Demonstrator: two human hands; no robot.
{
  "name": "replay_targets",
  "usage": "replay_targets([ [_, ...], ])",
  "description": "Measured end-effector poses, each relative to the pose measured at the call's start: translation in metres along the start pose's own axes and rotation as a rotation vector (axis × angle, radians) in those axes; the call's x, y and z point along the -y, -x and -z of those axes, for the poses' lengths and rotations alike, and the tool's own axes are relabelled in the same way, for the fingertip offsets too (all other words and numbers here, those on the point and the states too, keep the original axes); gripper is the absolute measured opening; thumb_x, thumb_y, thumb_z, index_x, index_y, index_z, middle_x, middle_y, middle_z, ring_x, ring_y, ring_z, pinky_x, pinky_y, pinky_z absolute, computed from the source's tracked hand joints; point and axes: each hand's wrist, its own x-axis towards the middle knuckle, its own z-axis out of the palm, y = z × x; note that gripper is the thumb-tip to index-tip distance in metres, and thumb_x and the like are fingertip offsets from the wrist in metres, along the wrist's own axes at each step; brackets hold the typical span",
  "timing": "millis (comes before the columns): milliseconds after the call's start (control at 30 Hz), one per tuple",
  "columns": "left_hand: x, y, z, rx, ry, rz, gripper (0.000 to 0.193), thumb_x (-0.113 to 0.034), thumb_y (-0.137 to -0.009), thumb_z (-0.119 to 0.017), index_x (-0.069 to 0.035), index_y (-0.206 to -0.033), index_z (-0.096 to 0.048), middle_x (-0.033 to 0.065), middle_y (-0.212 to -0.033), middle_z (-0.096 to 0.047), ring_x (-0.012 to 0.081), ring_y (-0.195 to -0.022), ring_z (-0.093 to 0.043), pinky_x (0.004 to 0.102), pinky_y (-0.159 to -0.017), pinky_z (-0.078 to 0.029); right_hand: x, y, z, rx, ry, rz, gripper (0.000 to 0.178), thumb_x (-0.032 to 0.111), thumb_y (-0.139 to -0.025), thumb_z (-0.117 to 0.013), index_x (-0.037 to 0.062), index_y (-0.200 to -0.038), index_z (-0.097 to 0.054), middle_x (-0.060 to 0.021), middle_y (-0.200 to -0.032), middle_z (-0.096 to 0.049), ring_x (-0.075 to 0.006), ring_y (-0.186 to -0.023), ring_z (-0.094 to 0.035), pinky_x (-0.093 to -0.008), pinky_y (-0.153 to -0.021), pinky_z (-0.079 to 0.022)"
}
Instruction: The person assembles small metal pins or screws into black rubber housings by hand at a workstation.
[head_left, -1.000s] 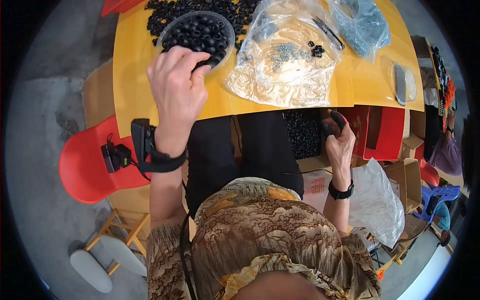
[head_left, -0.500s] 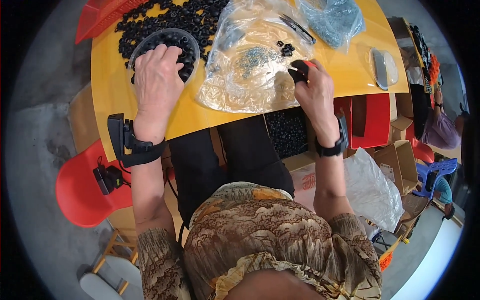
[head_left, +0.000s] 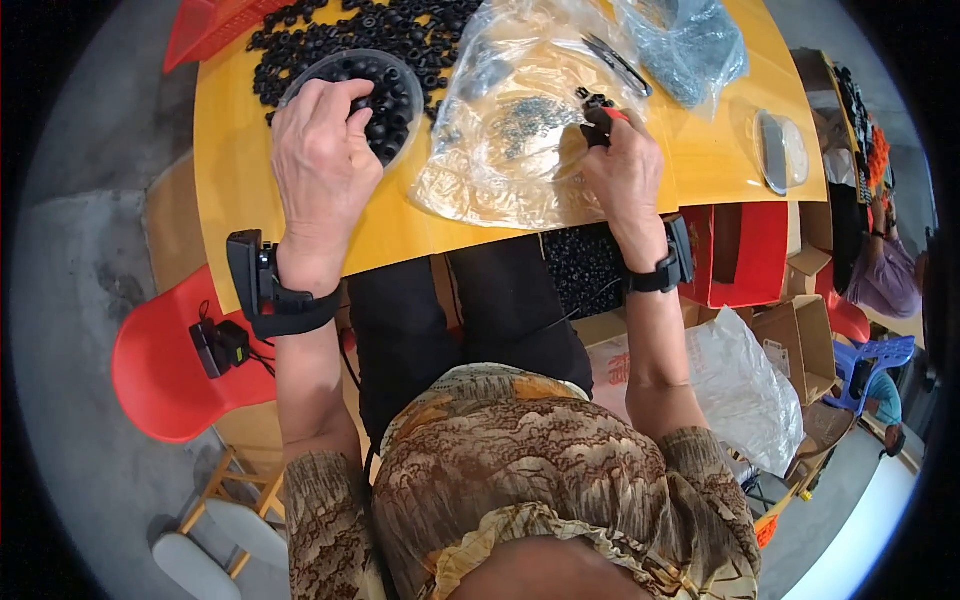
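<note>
My left hand is over the near left side of a clear round bowl of small black ring-like parts. Its thumb and forefinger are apart, and its other fingers curl out of sight. My right hand is closed above the right side of a clear plastic bag lying flat on the table. Something red and black shows at its fingertips; its kind cannot be made out. Just beyond are a few small black pieces. Tiny shiny bits lie on the bag.
More black parts are heaped at the back of the yellow table, beside a red basket. Black-handled tweezers lie by a bag of grey bits. A clear case sits right. A red chair stands left.
My left hand has drawn slightly toward me from the bowl, and its thumb and forefinger show more. My right hand has turned in, its fingers drawn closer together. The whole view has shifted slightly.
</note>
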Motion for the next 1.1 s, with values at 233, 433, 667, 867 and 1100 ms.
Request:
replay_targets([
  [233,-0.015,0.022,0.012,-0.137,0.968,0.434,0.015,0.006,-0.081,-0.055,0.0,-0.094,-0.057,0.0029,-0.078,-0.054,0.0114,-0.069,-0.053,0.0213,-0.067,-0.043,0.004,0.007,0.009,-0.142,-0.503,-0.195,0.017,-0.004,-0.071,-0.062,0.0005,-0.088,-0.065,-0.0126,-0.083,-0.067,-0.0184,-0.073,-0.065,-0.0251,-0.066,-0.048],
  [433,-0.033,0.044,0.015,-0.079,1.325,0.485,0.009,-0.001,-0.087,-0.053,0.001,-0.095,-0.053,0.0072,-0.084,-0.059,0.0136,-0.074,-0.06,0.0251,-0.073,-0.048,0.012,0.015,0.022,-0.081,-1.008,-0.48,0.021,-0.013,-0.076,-0.054,-0.0009,-0.091,-0.063,-0.0069,-0.087,-0.065,-0.0107,-0.081,-0.06,-0.0229,-0.073,-0.048],
  [667,-0.058,0.064,0.003,0.032,1.631,0.606,0.016,0.001,-0.085,-0.053,0.002,-0.1,-0.055,0.0065,-0.085,-0.058,0.0147,-0.073,-0.06,0.0259,-0.074,-0.048,0.037,0.031,0.033,0.018,-1.24,-0.437,0.02,-0.014,-0.075,-0.057,0.0004,-0.088,-0.062,-0.0047,-0.086,-0.064,-0.0102,-0.08,-0.058,-0.0227,-0.072,-0.048],
  [867,-0.069,0.069,0.001,0.092,1.474,0.464,0.014,0.006,-0.083,-0.053,0.003,-0.096,-0.057,0.0062,-0.094,-0.055,0.0124,-0.081,-0.057,0.0249,-0.077,-0.047,0.06,0.041,0.047,0.082,-1.34,-0.268,0.02,-0.013,-0.074,-0.059,0.0003,-0.089,-0.061,-0.0063,-0.089,-0.062,-0.012,-0.085,-0.058,-0.024,-0.075,-0.047],
  [1100,-0.085,0.074,0.009,0.171,1.501,0.583,0.022,0.009,-0.08,-0.057,0.004,-0.101,-0.054,0.0061,-0.093,-0.056,0.0093,-0.081,-0.055,0.0207,-0.076,-0.045,0.075,0.055,0.051,0.288,-1.385,-0.172,0.021,-0.014,-0.072,-0.059,0.0019,-0.086,-0.062,-0.0051,-0.089,-0.059,-0.0129,-0.085,-0.056,-0.025,-0.075,-0.046],
])
